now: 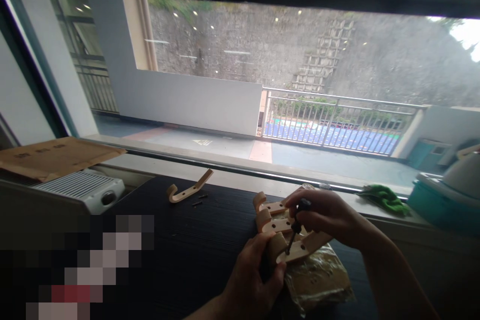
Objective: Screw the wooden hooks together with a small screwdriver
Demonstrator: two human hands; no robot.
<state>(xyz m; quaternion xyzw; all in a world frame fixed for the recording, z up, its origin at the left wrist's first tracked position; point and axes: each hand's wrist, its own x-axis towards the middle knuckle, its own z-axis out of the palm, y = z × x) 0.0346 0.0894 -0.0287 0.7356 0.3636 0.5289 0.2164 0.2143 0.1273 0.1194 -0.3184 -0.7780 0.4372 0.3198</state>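
My right hand [318,212] grips the dark handle of a screwdriver [295,234], its shaft pointing down into a hole of the nearest wooden hook [296,251]. With fingers closed around the curled end of that hook, my left hand [258,265] holds it from the left side. Two more wooden hooks [275,225] lie in a row just behind it, each with dark holes. Beneath them is a brown board wrapped in clear plastic [318,280]. Another wooden hook [189,192] lies apart on the dark table, beside two small dark screws [198,201].
The black table [180,250] borders a window sill [240,185]. At left, a brown envelope [60,155] rests on a white slatted device [82,190]. A green cloth [386,199] and a teal bucket [431,200] are at right. A pixelated patch covers the lower left.
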